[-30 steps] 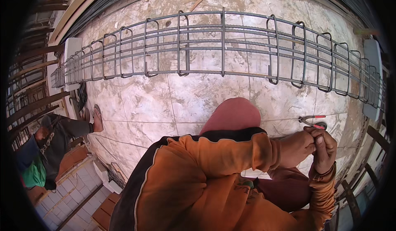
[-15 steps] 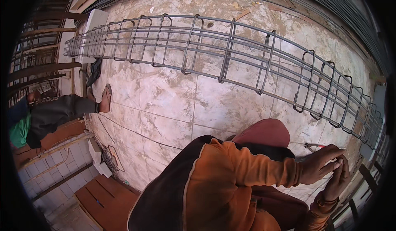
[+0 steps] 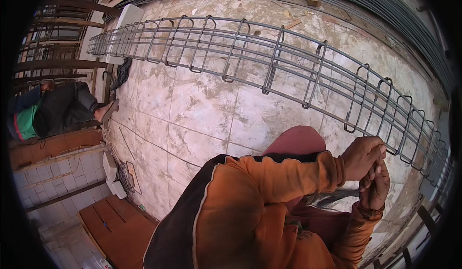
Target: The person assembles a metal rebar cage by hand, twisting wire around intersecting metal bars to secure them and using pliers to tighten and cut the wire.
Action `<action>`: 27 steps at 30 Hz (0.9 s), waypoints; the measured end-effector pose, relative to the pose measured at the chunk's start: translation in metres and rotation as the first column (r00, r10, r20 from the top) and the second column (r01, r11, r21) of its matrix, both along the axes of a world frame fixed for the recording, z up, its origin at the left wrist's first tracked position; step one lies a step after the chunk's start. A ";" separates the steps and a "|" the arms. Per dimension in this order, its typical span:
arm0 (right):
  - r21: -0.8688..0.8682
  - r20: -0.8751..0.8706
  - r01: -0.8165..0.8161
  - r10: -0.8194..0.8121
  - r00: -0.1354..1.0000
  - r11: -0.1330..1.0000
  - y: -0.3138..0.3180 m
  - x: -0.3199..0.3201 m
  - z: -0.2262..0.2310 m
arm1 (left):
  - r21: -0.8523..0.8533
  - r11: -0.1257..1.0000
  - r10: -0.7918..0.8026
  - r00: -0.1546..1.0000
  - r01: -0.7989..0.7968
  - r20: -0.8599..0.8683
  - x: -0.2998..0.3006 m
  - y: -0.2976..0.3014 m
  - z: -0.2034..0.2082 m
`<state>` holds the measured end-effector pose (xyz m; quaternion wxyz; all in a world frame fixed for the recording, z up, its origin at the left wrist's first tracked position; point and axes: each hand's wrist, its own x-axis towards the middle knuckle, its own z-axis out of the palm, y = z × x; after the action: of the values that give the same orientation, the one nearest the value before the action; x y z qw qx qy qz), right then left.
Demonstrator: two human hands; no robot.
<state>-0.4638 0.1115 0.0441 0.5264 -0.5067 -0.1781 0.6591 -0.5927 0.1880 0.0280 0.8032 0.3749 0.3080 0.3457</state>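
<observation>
My left hand (image 3: 362, 158) and my right hand (image 3: 375, 188) meet at the right, in front of my raised knee (image 3: 299, 140). The fingers of both are curled and pressed together at the tips. Anything between them is too small or hidden to make out. Just beyond the left hand runs a long rebar cage (image 3: 269, 72) of straight bars and bent rectangular stirrups; the hand overlaps its near edge in the picture, and I cannot tell whether they touch. A bundle of thin dark strands, like wire (image 3: 337, 199), shows below my left forearm.
The cage spans the stained tile floor (image 3: 202, 110), its left end on a white block (image 3: 129, 16). Long steel rods (image 3: 385, 14) lie along the far side. Another person (image 3: 62, 105) sits at the left by wooden bars. A brown board (image 3: 118, 225) lies at lower left.
My hands have moved left and closed more tightly together. The red-handled pliers beside them no longer show, and the dark strands have come into sight. The other person's foot has shifted; the view has turned slightly.
</observation>
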 end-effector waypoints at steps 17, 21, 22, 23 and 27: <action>0.118 0.767 -0.735 0.409 0.494 0.667 0.001 -0.021 0.003 | -0.212 0.840 0.501 0.864 -0.500 -0.053 -0.034 -0.002 -0.006; 0.025 0.832 -0.818 0.441 0.336 0.575 -0.001 -0.033 -0.006 | -0.253 0.766 0.600 0.799 -0.590 -0.046 -0.058 -0.002 -0.003; 0.014 0.878 -0.837 0.393 0.272 0.547 -0.003 -0.035 -0.011 | -0.264 0.759 0.605 0.795 -0.595 -0.053 -0.057 -0.003 0.001; 0.048 0.850 -0.827 0.413 0.329 0.560 -0.004 -0.031 -0.013 | -0.264 0.771 0.592 0.805 -0.580 -0.042 -0.055 -0.004 0.001; 0.143 0.753 -0.791 0.453 0.477 0.595 -0.012 -0.027 -0.020 | -0.226 0.743 0.644 0.765 -0.630 -0.017 -0.044 -0.005 0.007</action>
<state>-0.4907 0.1000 0.0246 0.2474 -0.4487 -0.6809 0.5232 -0.6367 0.1828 0.0347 0.6820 0.1459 0.4282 0.5746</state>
